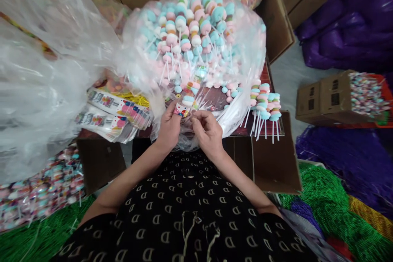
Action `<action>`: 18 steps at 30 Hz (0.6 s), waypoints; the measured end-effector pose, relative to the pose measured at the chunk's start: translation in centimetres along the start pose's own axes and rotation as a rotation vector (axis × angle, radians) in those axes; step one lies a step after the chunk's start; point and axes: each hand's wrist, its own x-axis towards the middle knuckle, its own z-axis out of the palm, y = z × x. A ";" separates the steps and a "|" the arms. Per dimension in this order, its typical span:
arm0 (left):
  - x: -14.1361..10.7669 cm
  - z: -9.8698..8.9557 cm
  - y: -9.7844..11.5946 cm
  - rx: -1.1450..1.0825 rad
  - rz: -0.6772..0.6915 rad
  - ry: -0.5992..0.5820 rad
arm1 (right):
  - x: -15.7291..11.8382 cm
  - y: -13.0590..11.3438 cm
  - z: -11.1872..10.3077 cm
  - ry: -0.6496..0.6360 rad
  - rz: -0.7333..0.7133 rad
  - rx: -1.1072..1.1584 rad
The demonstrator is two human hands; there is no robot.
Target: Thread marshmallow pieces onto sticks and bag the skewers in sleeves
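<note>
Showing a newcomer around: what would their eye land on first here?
A clear plastic bag heaped with pastel pink-and-blue round candies on white sticks fills the centre, resting over an open cardboard box. At its near edge, the left hand pinches a small colourful printed card beside the right hand. Shiny green bead strands pile up at lower right.

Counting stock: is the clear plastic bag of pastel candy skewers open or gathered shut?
Gathered, it seems: the clear plastic bag narrows into bunched folds between the person's left hand and right hand.
</note>
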 end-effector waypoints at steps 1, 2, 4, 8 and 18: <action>0.1 0.1 0.2 0.009 0.003 0.007 | -0.1 -0.1 0.0 -0.049 0.072 0.053; 0.1 0.1 0.4 0.015 -0.002 0.002 | -0.2 -0.3 0.0 -0.114 0.130 0.095; 0.0 0.2 0.7 0.005 -0.019 -0.028 | -0.4 -0.4 0.3 -0.241 0.200 0.169; -0.7 0.3 0.8 -0.057 -0.080 -0.088 | -0.6 -0.2 1.2 -0.288 0.314 0.387; 0.9 -0.8 3.5 0.695 0.305 -0.168 | -1.3 0.4 0.4 -0.156 0.335 0.333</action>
